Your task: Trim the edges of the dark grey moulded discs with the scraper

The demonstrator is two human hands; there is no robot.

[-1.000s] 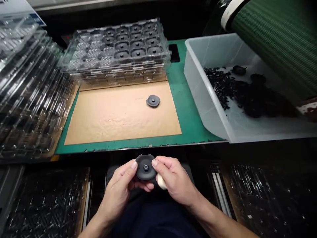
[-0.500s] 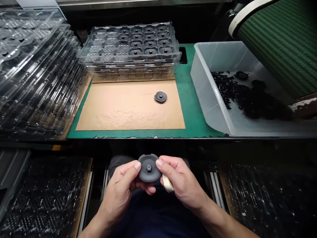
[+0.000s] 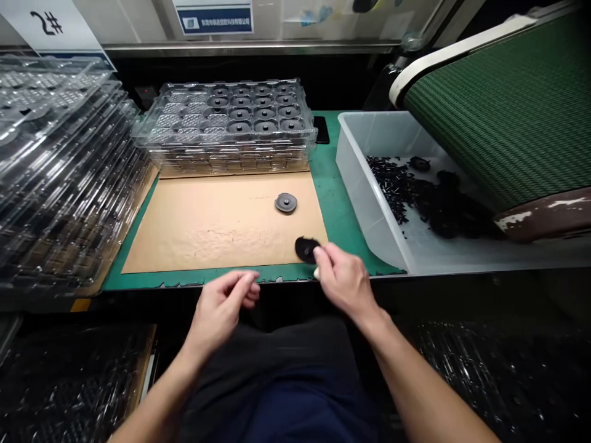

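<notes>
My right hand [image 3: 346, 277] pinches a dark round plastic disc [image 3: 305, 249] by its right edge, with the disc tilted over the near right corner of the cardboard sheet [image 3: 184, 246]. Part of a small pale item [image 3: 316, 273] shows under the right fingers; its kind is hidden. My left hand [image 3: 227, 301] is held at the bench's front edge, fingers curled and thumb against them, with nothing visible in it. A second dark disc [image 3: 286, 202], with a small raised hub, lies farther back on the cardboard.
Clear plastic trays [image 3: 221, 132] are stacked behind the cardboard, the top one partly filled with discs. More clear trays [image 3: 60, 184] lean at left. At right, a translucent bin [image 3: 369, 191] holds small black pieces below a green conveyor belt [image 3: 498, 104]. A dark phone-like slab [image 3: 322, 130] lies between.
My left hand has let go of the disc. My right hand has carried it forward and right, from over my lap to above the cardboard's edge. The view has tipped up.
</notes>
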